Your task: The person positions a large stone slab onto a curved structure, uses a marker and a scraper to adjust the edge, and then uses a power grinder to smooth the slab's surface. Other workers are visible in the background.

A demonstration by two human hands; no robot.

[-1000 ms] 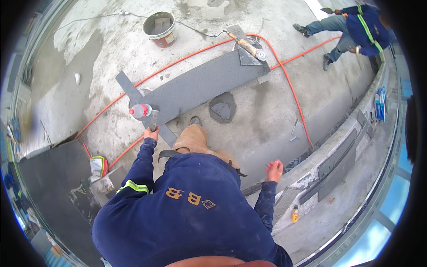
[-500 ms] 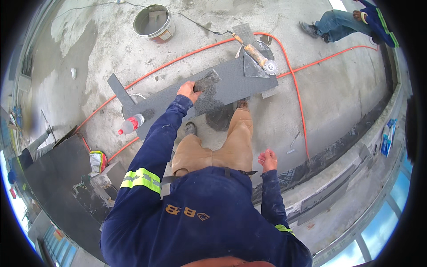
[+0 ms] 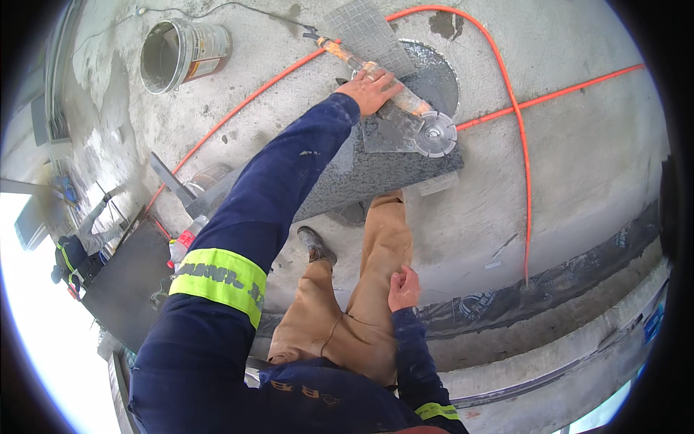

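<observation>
My left hand (image 3: 372, 92) is over the orange body of an angle grinder (image 3: 413, 103), its fingers closed round the casing. The grinder's round cutting disc (image 3: 436, 134) points right, beside a flat grey piece (image 3: 383, 136) under the tool. Below lies a long dark stone slab (image 3: 390, 177), wet-looking and speckled; my left sleeve hides part of it. My right hand (image 3: 403, 289) hangs beside my right thigh, fingers curled in, with nothing showing in them.
An orange hose (image 3: 522, 152) loops round the work spot. A bucket (image 3: 189, 54) stands upper left; a grid-patterned tile (image 3: 369, 32) lies behind the grinder. A bottle (image 3: 189, 235) is partly behind my left arm. Another person (image 3: 79, 253) is at far left.
My left hand has left the dark block it was holding on the slab, moved up and right, and taken hold of the angle grinder. The view has shifted; my right hand stays low.
</observation>
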